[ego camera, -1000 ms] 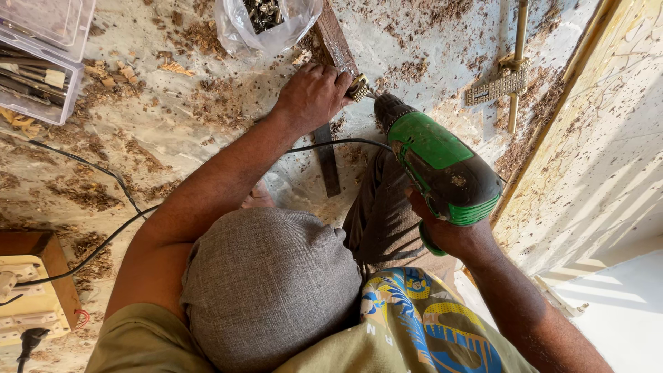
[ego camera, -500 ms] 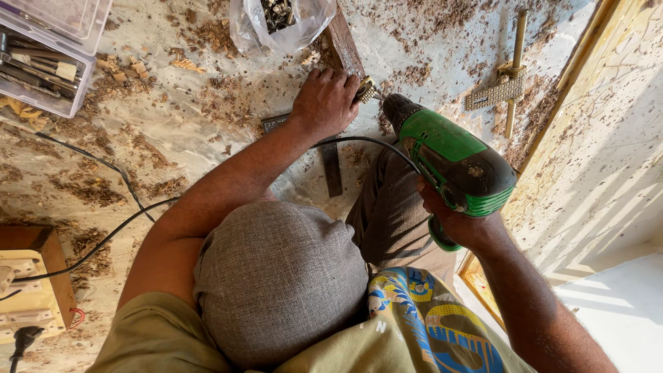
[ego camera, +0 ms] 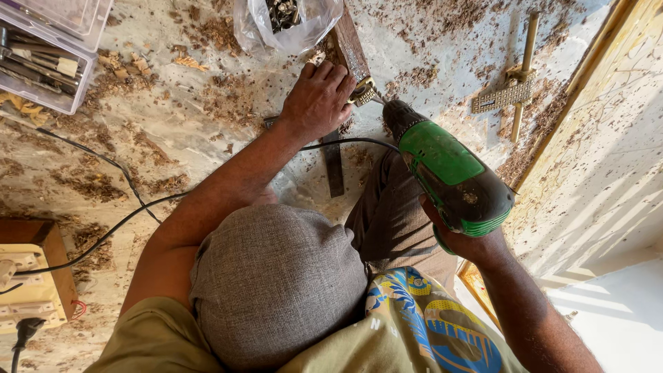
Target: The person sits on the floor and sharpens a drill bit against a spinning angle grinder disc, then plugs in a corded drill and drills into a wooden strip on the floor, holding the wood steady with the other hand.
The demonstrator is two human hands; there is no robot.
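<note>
My left hand (ego camera: 318, 100) presses down on a small brass fitting (ego camera: 363, 90) at the end of a dark wooden piece (ego camera: 349, 45) lying on the dusty floor. My right hand (ego camera: 464, 243) grips the handle of a green and black power drill (ego camera: 449, 173). The drill's nose (ego camera: 388, 110) points at the brass fitting, right beside my left fingers. The bit's tip is too small to make out. A grey fabric-covered rounded shape (ego camera: 276, 283) fills the lower middle and hides the floor beneath it.
A clear bag of screws (ego camera: 286, 21) lies at the top. A clear tool box (ego camera: 41, 59) is top left, and a brass bolt (ego camera: 518, 76) top right. The drill's black cable (ego camera: 138, 204) runs to a socket board (ego camera: 27, 290). A wooden panel (ego camera: 608, 138) is on the right. Wood shavings cover the floor.
The drill has edged slightly to the right and stays aimed at the fitting. My left hand keeps its hold in the same place.
</note>
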